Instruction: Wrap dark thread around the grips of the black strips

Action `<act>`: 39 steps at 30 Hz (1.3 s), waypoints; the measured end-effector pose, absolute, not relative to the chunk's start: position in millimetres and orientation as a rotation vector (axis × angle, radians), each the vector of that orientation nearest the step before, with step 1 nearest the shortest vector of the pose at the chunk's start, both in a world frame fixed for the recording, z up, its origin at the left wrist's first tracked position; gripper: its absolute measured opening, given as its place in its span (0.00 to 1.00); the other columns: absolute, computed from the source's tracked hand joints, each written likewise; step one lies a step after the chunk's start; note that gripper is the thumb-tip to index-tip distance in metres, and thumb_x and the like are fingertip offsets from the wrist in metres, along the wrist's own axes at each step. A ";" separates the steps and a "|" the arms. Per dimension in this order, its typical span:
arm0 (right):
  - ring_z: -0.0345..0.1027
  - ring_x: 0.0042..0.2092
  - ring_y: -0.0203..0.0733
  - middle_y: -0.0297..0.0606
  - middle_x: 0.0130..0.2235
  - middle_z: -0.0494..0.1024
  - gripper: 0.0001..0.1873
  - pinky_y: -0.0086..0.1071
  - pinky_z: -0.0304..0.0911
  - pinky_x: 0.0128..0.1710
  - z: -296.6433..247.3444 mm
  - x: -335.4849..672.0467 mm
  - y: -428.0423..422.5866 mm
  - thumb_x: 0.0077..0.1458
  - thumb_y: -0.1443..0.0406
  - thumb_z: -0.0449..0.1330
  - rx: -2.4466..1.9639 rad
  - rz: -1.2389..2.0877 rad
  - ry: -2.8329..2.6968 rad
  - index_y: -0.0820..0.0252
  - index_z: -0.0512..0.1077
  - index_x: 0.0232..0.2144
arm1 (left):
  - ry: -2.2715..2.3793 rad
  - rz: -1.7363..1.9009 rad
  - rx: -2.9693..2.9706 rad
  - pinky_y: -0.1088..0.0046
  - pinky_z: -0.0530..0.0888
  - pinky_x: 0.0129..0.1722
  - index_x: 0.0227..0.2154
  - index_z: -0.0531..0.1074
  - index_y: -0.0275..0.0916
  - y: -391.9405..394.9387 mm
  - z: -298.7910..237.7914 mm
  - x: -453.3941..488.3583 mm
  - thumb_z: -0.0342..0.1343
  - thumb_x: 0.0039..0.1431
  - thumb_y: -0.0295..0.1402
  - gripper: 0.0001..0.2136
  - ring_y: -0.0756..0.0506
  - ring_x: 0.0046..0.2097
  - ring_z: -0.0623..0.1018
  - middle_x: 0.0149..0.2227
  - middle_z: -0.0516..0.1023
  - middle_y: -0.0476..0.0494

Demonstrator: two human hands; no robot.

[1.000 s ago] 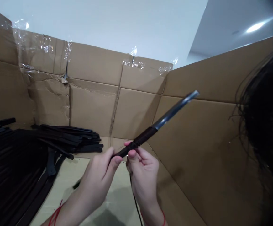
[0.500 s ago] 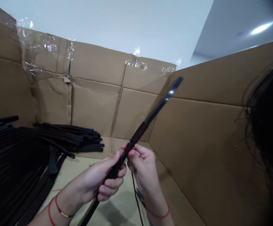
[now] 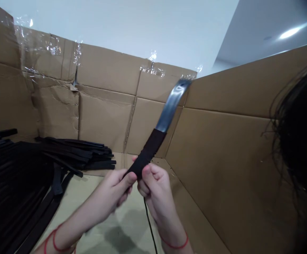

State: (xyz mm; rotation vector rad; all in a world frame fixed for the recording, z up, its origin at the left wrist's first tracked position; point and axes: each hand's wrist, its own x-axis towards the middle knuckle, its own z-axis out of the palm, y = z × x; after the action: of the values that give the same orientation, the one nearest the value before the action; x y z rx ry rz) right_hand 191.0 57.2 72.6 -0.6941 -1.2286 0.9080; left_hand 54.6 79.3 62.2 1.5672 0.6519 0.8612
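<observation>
Both hands hold one long black strap (image 3: 148, 151), tilted up to the right. Its upper end (image 3: 170, 106) is bare, flat, shiny and bent; below that a matt dark covering wraps it. My left hand (image 3: 116, 190) is closed round the covered part, thumb on top. Just to the right, my right hand (image 3: 154, 180) pinches the strap's edge between thumb and bent fingers. A thin black cord (image 3: 150, 224) hangs below my right hand; its upper end is hidden there. The strap's lower end is hidden behind my left hand and forearm.
A large pile of black strips (image 3: 16, 183) fills the left side, with a smaller bundle (image 3: 84, 153) behind it. Taped cardboard walls (image 3: 105, 116) stand at the back and right (image 3: 222, 169). Dark hair (image 3: 306, 148) shows at the right edge.
The strap has turned from edge-on to show its broad flat face, and its tip has swung slightly left. My left hand has moved up the strap, close beside my right hand.
</observation>
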 end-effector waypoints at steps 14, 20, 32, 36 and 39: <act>0.41 0.21 0.28 0.25 0.19 0.51 0.22 0.25 0.39 0.17 74.7 196.1 62.5 0.51 0.54 0.66 -0.792 0.515 -1.179 0.62 0.66 0.17 | 0.745 0.989 1.543 0.78 0.62 0.19 0.30 0.63 0.40 80.2 62.7 54.6 0.49 0.56 0.58 0.23 0.53 0.19 0.62 0.19 0.63 0.55; 0.42 0.19 0.28 0.27 0.19 0.59 0.20 0.25 0.40 0.16 76.4 197.6 55.3 0.47 0.53 0.69 -0.758 0.788 -1.283 0.63 0.78 0.36 | 0.537 0.721 1.528 0.79 0.56 0.14 0.28 0.60 0.41 73.3 65.4 55.9 0.47 0.54 0.62 0.25 0.55 0.16 0.54 0.17 0.57 0.58; 0.38 0.19 0.27 0.23 0.17 0.49 0.23 0.24 0.37 0.15 67.8 190.7 67.3 0.52 0.51 0.64 -0.769 0.667 -1.208 0.62 0.67 0.19 | 0.724 1.056 1.534 0.80 0.59 0.17 0.24 0.62 0.39 89.1 59.7 61.2 0.44 0.57 0.61 0.27 0.54 0.18 0.61 0.17 0.61 0.55; 0.36 0.17 0.26 0.21 0.15 0.48 0.23 0.24 0.35 0.15 69.1 192.5 66.3 0.51 0.48 0.64 -0.707 0.971 -1.346 0.62 0.70 0.22 | 0.490 0.581 1.449 0.78 0.53 0.11 0.26 0.61 0.42 80.8 61.4 59.1 0.34 0.54 0.66 0.30 0.54 0.13 0.52 0.12 0.54 0.59; 0.44 0.20 0.28 0.26 0.18 0.56 0.22 0.24 0.40 0.17 72.3 194.3 63.4 0.51 0.52 0.66 -0.751 0.647 -1.238 0.62 0.67 0.18 | 0.542 0.957 1.527 0.82 0.57 0.16 0.30 0.63 0.40 72.9 62.7 58.6 0.47 0.53 0.63 0.27 0.55 0.18 0.58 0.17 0.62 0.56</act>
State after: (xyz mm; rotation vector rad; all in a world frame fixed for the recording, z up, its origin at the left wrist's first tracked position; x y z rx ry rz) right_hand 194.3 63.4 72.3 -0.7505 -1.2382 0.6474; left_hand 58.6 72.9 62.7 1.5274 0.5420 0.9568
